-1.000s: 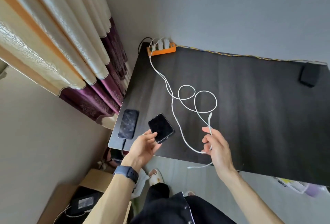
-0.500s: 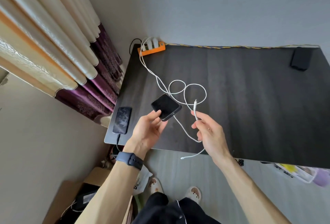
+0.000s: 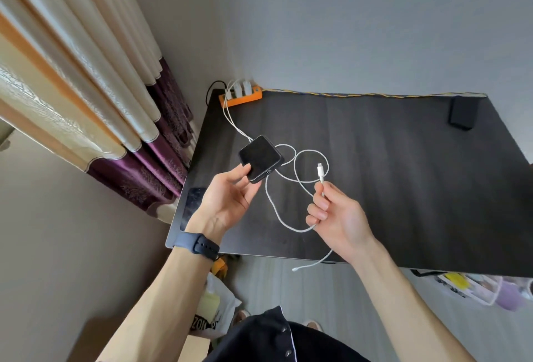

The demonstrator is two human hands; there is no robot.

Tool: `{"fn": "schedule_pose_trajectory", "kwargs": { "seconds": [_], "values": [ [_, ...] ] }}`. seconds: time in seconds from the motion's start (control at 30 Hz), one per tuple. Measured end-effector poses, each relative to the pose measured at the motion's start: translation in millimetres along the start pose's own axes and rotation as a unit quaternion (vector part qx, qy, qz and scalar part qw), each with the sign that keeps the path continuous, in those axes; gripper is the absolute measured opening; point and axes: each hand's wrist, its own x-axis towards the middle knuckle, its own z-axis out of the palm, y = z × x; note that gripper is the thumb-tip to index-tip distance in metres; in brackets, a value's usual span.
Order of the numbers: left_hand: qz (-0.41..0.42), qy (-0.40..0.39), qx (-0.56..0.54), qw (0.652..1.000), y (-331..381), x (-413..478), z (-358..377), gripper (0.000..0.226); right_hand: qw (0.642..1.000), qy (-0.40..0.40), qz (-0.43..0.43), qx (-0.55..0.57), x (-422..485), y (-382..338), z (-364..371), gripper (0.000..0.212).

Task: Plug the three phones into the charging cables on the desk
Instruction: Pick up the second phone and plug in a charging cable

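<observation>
My left hand (image 3: 230,200) holds a black phone (image 3: 261,157) above the dark desk (image 3: 375,182), its charging port turned toward me. My right hand (image 3: 334,214) pinches a white charging cable just below its plug (image 3: 320,170), which points up, a short gap right of the phone's port. The cable's loops (image 3: 300,165) lie on the desk and run back to white chargers in an orange power strip (image 3: 240,97). A second cable end (image 3: 300,268) dangles over the front edge. Another phone (image 3: 193,203) lies at the desk's left edge, partly hidden by my left wrist.
A black box-like object (image 3: 463,113) sits at the desk's far right corner. Curtains (image 3: 86,96) hang on the left beside the desk. Bags and a cardboard box (image 3: 210,315) stand on the floor below, and a storage basket (image 3: 476,289) sits under the desk's right side.
My left hand has lifted the phone up off the desk and tilted its port toward the cable. My right hand has raised the plug and turned it upright, closer to the phone.
</observation>
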Motion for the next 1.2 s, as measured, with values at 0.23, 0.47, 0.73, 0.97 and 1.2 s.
{"fn": "schedule_pose_trajectory", "kwargs": {
  "seconds": [0.23,0.47,0.73,0.97,1.2],
  "values": [
    [-0.003,-0.017,-0.013,1.0,11.2,-1.9,2.3,0.026,0.999,-0.003,0.002,-0.049,3.7,2.3,12.0,0.025],
    [-0.011,0.003,0.016,1.0,7.0,0.6,1.8,0.016,0.95,0.073,-0.069,-0.295,1.3,12.7,36.6,0.035],
    [-0.013,0.016,0.006,1.0,1.1,-0.7,-5.6,0.018,0.904,0.088,-0.194,-0.372,-0.8,23.7,47.3,0.011],
    [-0.016,0.024,0.015,0.999,-5.5,-6.1,-8.9,0.016,0.874,0.089,-0.234,-0.417,-0.2,34.5,45.3,0.017],
    [-0.025,0.044,-0.005,0.999,-12.2,-8.5,-11.3,0.018,0.845,0.139,-0.275,-0.436,-1.9,44.0,46.3,0.01]
  ]
}}
